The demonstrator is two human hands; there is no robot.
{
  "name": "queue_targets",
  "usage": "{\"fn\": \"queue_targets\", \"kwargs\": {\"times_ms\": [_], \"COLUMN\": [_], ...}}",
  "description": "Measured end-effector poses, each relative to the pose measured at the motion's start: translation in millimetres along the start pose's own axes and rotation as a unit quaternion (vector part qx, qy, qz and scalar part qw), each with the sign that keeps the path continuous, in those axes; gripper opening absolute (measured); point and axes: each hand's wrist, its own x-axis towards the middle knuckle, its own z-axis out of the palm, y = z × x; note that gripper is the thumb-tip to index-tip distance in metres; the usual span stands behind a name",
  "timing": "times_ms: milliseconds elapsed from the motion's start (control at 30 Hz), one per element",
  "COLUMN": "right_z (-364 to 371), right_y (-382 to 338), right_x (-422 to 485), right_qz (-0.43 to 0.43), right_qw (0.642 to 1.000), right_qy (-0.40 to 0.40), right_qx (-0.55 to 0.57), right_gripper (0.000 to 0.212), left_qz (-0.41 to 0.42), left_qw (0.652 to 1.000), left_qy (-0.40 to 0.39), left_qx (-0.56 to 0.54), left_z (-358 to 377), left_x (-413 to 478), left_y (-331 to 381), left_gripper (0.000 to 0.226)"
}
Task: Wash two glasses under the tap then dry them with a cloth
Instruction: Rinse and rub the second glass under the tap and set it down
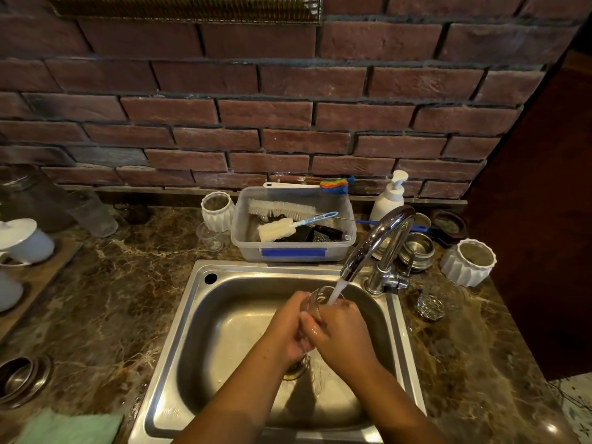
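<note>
A kitchen wash-up corner: a steel sink [198, 315] sunk in a marbled bench [112, 299], a running tap [384, 232] at its back right corner. Behind the sink are a tub [250, 248] of bottle brushes [282, 209], a soap bottle [387, 200] and a brick wall [256, 123].

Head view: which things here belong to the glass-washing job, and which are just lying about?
In the job: glass, held by left hand and right hand under the tap; sink; green cloth; cut glass beside the sink, likely the second.
Lying about: brush tub; soap pump; white pots; steel dishes.
</note>
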Motion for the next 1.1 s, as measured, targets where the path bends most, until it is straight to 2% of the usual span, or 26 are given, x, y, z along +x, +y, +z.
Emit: {"fn": "queue_targets", "kwargs": {"times_ms": [67,100,167,200,233,267,300,333,367,400,467,500,533,567,600,633,667,733,800,867,900,933,967,1033,1067,1100], "right_z": [4.9,5.0,4.4,5.7,6.7,7.6,8.4,8.8,9.3,8.3,6.1,6.3,7.5,8.3,9.0,9.6,9.2,7.5,12.5,19.3,21.3,21.2,20.6,16.7,14.2,11.5], "right_y": [-2.1,-3.1,-2.0,0.8,3.4,5.6,7.4,6.9,6.9,5.3,2.9,3.1,4.7,5.8,6.3,6.6,6.8,7.4,9.3,5.3,3.2,1.1,-0.3,0.2,1.9,3.8], "right_x": [2.5,6.4,13.5,14.4,14.4,14.3,13.9,14.0,14.3,14.9,14.7,13.8,11.9,9.2,6.9,5.7,5.0,2.7,1.3,2.0,3.0,3.9,4.1,3.3,1.7,0.4], "right_qz": [0.106,0.178,0.326,0.372,0.398,0.406,0.404,0.396,0.389,0.374,0.317,0.261,0.195,0.127,0.056,-0.004,-0.041,-0.029,0.04,0.133,0.193,0.251,0.297,0.359,0.379,0.387], "right_qw": [0.974,0.934,0.8,0.726,0.667,0.632,0.627,0.64,0.673,0.718,0.844,0.909,0.957,0.987,0.998,0.995,0.992,0.997,0.995,0.952,0.911,0.853,0.787,0.665,0.614,0.576], "right_qy": [0.028,0.049,0.051,0.039,0.026,0.018,0.016,0.021,0.032,0.048,0.074,0.074,0.063,0.047,0.037,0.028,0.024,0.023,0.03,0.057,0.069,0.076,0.075,0.052,0.032,0.012], "right_qx": [0.199,0.306,0.5,0.577,0.629,0.66,0.666,0.658,0.629,0.585,0.426,0.318,0.207,0.092,-0.018,-0.093,-0.12,-0.066,0.088,0.269,0.359,0.452,0.536,0.653,0.692,0.72], "right_gripper": [0.032,0.032,0.027,0.027,0.029,0.031,0.031,0.03,0.028,0.027,0.029,0.032,0.035,0.038,0.041,0.044,0.047,0.051,0.042,0.037,0.034,0.031,0.029,0.033,0.036,0.036], "left_qz": [0.147,0.231,0.375,0.43,0.472,0.495,0.503,0.492,0.466,0.42,0.266,0.17,0.083,0.019,-0.027,-0.051,-0.063,-0.042,0.052,0.197,0.274,0.339,0.396,0.486,0.519,0.539], "left_qw": [0.981,0.952,0.859,0.799,0.739,0.693,0.674,0.686,0.72,0.773,0.904,0.957,0.986,0.997,0.999,0.998,0.996,0.998,0.996,0.96,0.929,0.893,0.849,0.739,0.683,0.641], "left_qy": [0.077,0.097,0.119,0.12,0.114,0.108,0.102,0.095,0.092,0.085,0.074,0.069,0.06,0.046,0.026,0.007,-0.009,-0.004,0.065,0.117,0.121,0.117,0.113,0.111,0.106,0.096], "left_qx": [0.101,0.176,0.327,0.402,0.467,0.513,0.531,0.527,0.506,0.467,0.326,0.227,0.131,0.059,0.003,-0.039,-0.064,-0.055,0.035,0.161,0.218,0.271,0.33,0.453,0.503,0.538], "left_z": [5.8,6.5,4.5,2.7,2.0,2.0,1.8,1.9,1.7,3.4,12.7,16.9,18.6,16.5,13.1,8.2,5.0,4.1,8.0,9.4,8.2,6.8,4.7,1.3,-0.7,-2.9], "left_x": [3.5,5.0,4.5,5.0,4.6,4.7,4.1,3.4,3.8,3.3,-2.4,-6.0,-10.6,-14.0,-17.6,-17.8,-17.7,-12.6,-3.8,2.9,4.7,3.9,2.8,2.4,3.5,5.1], "left_y": [-0.5,-0.1,0.4,-0.5,-2.3,-3.7,-3.1,-1.3,-0.1,1.4,3.4,3.7,4.4,4.9,6.0,6.0,5.6,3.2,-1.2,-3.3,-3.8,-4.2,-5.0,-6.2,-6.4,-6.0], "left_gripper": [0.022,0.022,0.017,0.013,0.01,0.007,0.006,0.006,0.008,0.011,0.018,0.02,0.021,0.021,0.022,0.023,0.025,0.023,0.02,0.022,0.02,0.018,0.015,0.012,0.018,0.027]}}
